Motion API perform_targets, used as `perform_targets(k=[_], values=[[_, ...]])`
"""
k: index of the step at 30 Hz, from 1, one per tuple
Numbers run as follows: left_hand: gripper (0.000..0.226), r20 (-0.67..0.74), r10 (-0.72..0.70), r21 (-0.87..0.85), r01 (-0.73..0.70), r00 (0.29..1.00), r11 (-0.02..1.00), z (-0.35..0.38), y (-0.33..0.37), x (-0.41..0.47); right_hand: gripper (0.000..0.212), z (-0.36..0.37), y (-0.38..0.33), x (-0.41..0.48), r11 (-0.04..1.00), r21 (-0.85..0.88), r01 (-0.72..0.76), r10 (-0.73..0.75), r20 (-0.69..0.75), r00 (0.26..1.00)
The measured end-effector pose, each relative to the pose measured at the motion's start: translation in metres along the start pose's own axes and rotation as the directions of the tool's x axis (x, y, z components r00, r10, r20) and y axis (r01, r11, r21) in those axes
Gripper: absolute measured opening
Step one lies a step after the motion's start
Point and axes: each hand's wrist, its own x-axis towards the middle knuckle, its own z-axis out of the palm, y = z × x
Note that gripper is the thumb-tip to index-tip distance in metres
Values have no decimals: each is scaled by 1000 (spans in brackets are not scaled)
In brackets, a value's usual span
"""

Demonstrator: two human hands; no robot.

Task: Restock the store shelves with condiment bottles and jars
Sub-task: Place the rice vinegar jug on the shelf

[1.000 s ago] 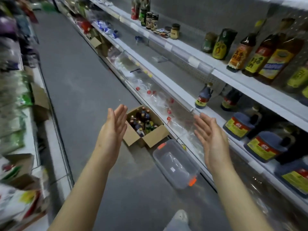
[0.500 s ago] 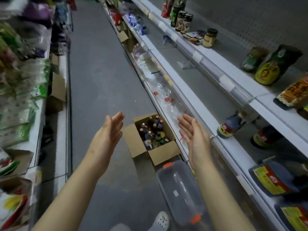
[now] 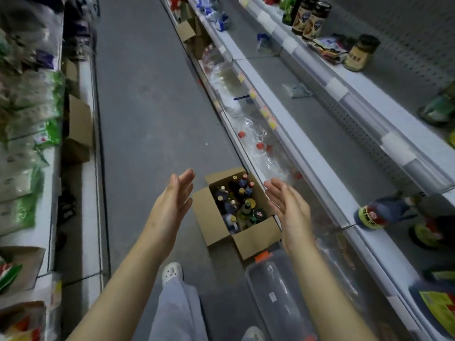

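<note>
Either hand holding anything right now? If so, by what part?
Nothing held. Left hand and right hand are both open and empty, above the cardboard box of bottles.

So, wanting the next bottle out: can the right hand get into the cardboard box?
Probably yes: the right hand is open and empty, the cardboard box has its flaps spread, and nothing covers the bottles.

At twelve o'clock we find the box (image 3: 256,238) on the floor (image 3: 147,119), bottles (image 3: 236,205) inside. Shelves (image 3: 307,153) run at two o'clock.
</note>
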Motion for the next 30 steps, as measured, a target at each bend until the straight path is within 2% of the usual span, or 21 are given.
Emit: perform_targets(k=[2, 5, 9, 19, 23, 30], values=[[64, 41, -25, 25, 24, 999, 999, -16, 11, 37, 30, 25, 0, 18, 1000, 2, -8, 8, -61, 998], [55, 77, -61, 76, 55, 995, 996, -36, 28, 86, 32, 58, 3, 43, 1000, -12, -21, 20, -116, 993], [53, 132, -114, 155, 93, 985, 983, -50, 32, 131, 29, 86, 12, 68, 999, 20, -27, 30, -201, 979], [49, 261, -266, 313, 179, 928, 933, -2, 0, 198, 28, 56, 62, 119, 983, -9, -185, 173, -318, 932], [48, 234, -303, 377, 201, 924, 904, 21, -19, 230, 23, 37, 94, 159, 954, -13, -299, 281, -302, 911], [44, 132, -416, 440, 323, 900, 838, 38, -92, 292, 22, 21, 182, 223, 870, -167, -465, 412, -273, 869]])
